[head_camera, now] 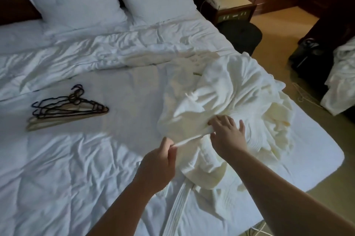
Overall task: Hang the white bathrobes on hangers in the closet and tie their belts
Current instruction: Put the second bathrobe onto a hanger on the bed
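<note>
My left fingers [170, 144] pinched the bathrobe [230, 89], right fingers [222, 122] lay open on it; hangers [67, 109] beyond lay unused, nothing hung.

We see a white bathrobe [230, 89] lying crumpled on the right side of the bed, one edge lifted and pulled taut. Its ribbed belt [177, 205] trails flat toward the near edge. A pile of hangers [67, 109], black and tan, lies well apart to the left.
</note>
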`<state>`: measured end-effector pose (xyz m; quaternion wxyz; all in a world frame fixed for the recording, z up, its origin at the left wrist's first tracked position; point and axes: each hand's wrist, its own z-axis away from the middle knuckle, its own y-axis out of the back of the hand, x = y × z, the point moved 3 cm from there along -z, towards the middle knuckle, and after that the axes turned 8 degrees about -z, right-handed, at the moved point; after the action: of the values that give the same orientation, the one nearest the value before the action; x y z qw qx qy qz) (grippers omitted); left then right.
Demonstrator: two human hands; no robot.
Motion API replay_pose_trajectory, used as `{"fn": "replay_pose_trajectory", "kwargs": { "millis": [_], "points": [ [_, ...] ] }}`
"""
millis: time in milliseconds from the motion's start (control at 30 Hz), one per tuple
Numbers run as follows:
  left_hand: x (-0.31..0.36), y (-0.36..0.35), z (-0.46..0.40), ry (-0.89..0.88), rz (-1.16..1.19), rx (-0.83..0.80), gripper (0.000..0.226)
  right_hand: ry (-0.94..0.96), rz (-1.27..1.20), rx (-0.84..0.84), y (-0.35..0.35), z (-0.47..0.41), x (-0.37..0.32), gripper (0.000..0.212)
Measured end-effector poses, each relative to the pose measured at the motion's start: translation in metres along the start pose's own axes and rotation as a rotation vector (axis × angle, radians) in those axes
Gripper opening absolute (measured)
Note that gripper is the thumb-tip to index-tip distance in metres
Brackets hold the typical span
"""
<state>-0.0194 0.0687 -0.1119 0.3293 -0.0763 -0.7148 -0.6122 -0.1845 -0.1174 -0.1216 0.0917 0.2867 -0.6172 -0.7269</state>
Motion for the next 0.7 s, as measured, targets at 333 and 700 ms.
{"fn": "replay_pose_trajectory", "kwargs": {
  "millis": [333, 700],
  "points": [
    [-0.045, 0.113, 0.088, 0.056, -0.164, 0.137, 0.037, 0.004, -0.030, 0.024, 0.030, -0.009, -0.018, 0.066],
    [-0.225, 0.247, 0.233, 0.723, -0.092, 0.228, 0.030, 0.036, -0.155, -0.307, -0.105, 0.055, -0.199, 0.035]
  ]
}}
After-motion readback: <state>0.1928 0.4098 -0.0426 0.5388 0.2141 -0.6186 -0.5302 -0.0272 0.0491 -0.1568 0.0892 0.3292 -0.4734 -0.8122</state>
